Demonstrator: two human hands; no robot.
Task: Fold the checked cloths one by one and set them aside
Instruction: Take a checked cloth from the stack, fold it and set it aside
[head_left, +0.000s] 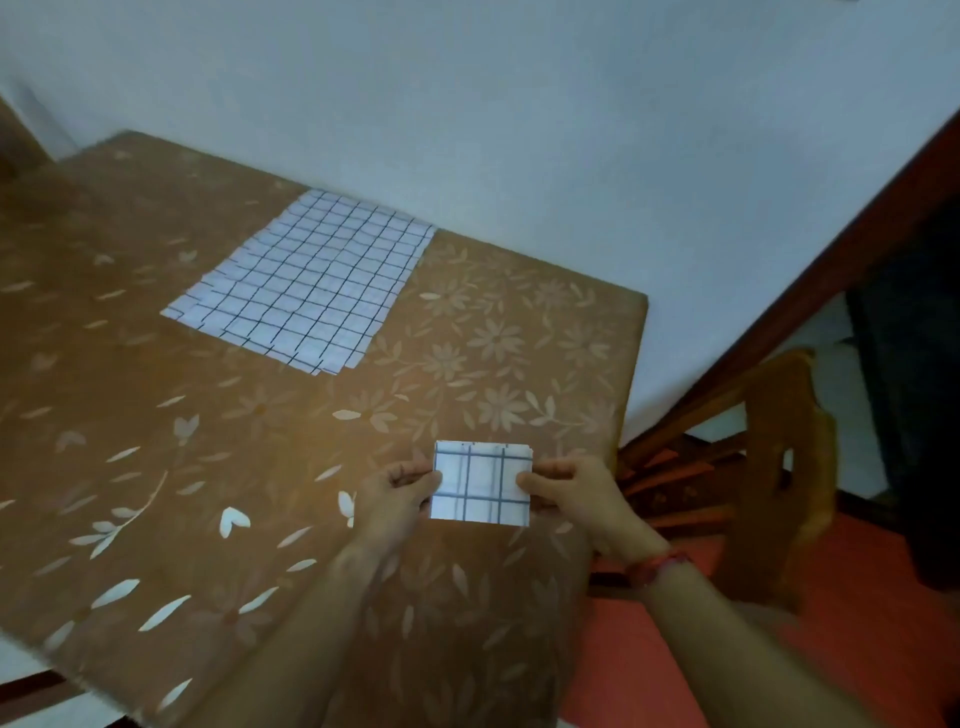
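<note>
Table (156, 467) cut off at left and bottom edges. Cloth (480, 483) hides lower fingers of left hand (395, 493) and right hand (571, 493). Stack (306, 280) layer count unreadable.

A small folded checked cloth (480, 480), white with dark grid lines, is a neat square near the table's (156, 395) right edge, pinched at its sides by the left hand (400, 493) and right hand (566, 491); a stack of unfolded checked cloths (306, 280) lies flat by the far edge, layers slightly staggered.

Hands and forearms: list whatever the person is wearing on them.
The left hand and the right hand are bare, with no gloves. Both forearms are uncovered, and no sleeve is in view. The right wrist carries a thin red wristband, but the picture is too blurred to show its detail. Nothing worn shows on the left wrist.
</note>
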